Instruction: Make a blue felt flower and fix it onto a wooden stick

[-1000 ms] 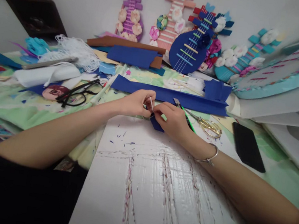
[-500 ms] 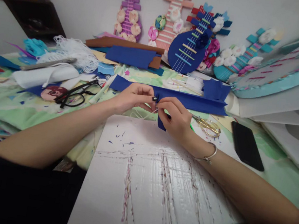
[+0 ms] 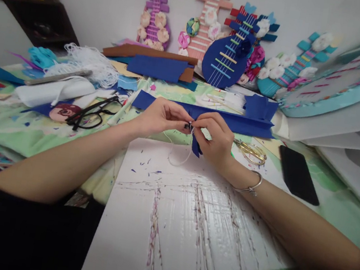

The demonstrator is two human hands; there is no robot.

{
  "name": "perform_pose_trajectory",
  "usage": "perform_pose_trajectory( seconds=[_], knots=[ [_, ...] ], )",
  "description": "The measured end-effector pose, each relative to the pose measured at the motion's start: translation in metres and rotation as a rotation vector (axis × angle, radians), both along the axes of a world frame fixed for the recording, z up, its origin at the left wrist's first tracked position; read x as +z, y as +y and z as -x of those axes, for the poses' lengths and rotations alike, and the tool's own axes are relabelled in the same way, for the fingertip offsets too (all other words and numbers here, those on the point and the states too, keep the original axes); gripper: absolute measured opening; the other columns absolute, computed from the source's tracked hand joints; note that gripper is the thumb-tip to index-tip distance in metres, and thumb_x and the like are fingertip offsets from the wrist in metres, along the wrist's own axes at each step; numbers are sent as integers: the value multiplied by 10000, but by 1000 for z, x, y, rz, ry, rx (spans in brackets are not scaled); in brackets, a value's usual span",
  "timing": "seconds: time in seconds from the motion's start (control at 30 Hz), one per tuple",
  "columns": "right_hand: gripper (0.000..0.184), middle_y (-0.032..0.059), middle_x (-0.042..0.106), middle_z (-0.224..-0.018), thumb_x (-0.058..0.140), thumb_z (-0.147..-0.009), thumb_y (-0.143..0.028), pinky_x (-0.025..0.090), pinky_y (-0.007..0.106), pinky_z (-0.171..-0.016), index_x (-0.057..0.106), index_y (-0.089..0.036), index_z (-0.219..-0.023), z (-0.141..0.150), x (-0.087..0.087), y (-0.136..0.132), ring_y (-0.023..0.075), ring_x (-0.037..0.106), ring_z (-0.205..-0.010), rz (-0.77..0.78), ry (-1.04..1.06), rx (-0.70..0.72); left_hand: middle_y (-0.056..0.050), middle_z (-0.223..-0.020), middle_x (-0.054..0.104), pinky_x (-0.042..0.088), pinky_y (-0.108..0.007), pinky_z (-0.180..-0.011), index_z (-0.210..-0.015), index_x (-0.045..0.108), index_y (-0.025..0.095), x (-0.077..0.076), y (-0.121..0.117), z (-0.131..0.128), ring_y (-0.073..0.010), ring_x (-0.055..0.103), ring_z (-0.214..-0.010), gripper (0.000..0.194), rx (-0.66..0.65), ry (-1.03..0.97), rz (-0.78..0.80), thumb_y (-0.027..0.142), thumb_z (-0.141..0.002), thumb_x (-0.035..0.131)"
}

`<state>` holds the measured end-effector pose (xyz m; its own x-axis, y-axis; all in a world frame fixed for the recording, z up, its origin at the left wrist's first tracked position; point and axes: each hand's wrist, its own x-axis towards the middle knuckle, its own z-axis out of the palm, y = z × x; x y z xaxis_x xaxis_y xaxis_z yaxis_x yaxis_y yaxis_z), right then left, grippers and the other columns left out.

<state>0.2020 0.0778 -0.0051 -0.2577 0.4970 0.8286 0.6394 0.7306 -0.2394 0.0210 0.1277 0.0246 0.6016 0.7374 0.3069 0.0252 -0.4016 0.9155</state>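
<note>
Over the far part of a white board [image 3: 131, 231], my two hands meet at the fingertips. My left hand [image 3: 165, 117] pinches a small dark blue piece [image 3: 187, 126], mostly covered by the fingers. A thin white string [image 3: 175, 165] hangs from there in a loop above the board. My right hand [image 3: 215, 141] is closed in a pinch on the string right against that piece. A strip of blue paper [image 3: 196, 144] shows just beside and below the right fingers; whether it joins the pinched piece is hidden.
Gold-handled scissors [image 3: 253, 153] and a black phone [image 3: 299, 175] lie at the right. Black glasses [image 3: 93, 115] and tangled white string [image 3: 87, 64] are at the left. Behind my hands lies a folded blue strip [image 3: 252, 125]; a blue paper lute [image 3: 226, 63] leans on the wall.
My fingertips have shifted slightly, with the right hand a little farther right. The white string now hangs in a wider, lower loop between the hands.
</note>
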Motion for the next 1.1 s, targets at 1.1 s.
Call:
perform_pose_trajectory(
  seconds=[1.1],
  knots=[
    [187,17,636,-835,676,-691,-208,514,328,-756,491,-196,-705,-5,-1,16,139,617,-771,645,632,258,-24,-733,641,546,-327,-782,-688,519,137,-4,6,-6,-136,667,-731,88,61,-38,55,58,-667,487]
  ],
)
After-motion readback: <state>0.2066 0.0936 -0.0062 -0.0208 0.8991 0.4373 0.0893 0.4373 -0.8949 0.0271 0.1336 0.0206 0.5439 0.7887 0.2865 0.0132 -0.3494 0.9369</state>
